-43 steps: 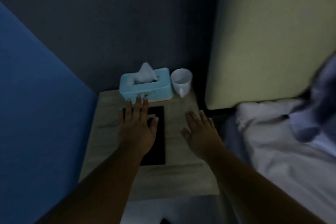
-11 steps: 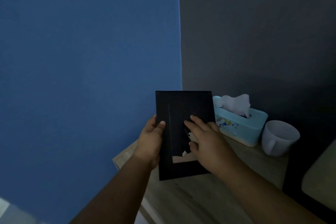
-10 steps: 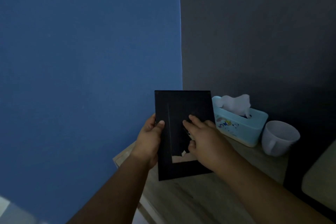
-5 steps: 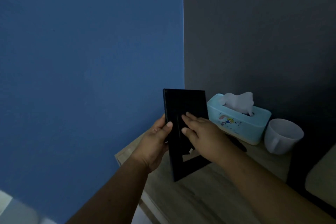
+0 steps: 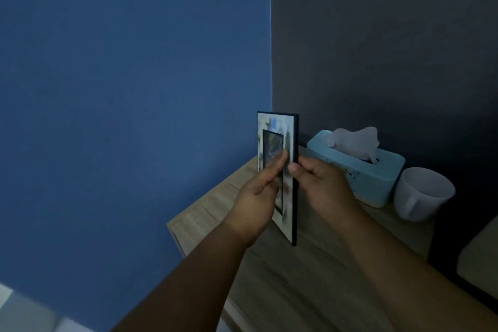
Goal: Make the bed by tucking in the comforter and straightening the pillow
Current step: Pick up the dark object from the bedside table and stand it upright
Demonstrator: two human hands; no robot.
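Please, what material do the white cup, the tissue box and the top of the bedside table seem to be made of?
White cup: probably plastic, since it looks matte and thin-walled with a moulded handle; ceramic is possible.
Tissue box: likely plastic, with a smooth light blue shell, rounded corners and a small print on its side.
Bedside table: wood or wood-look laminate, with a pale grain pattern and a dull finish.

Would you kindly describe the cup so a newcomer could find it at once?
Look at the wooden bedside table against the dark grey wall. The cup stands at its far right, beside the light blue tissue box. It is plain white, round and open-topped.
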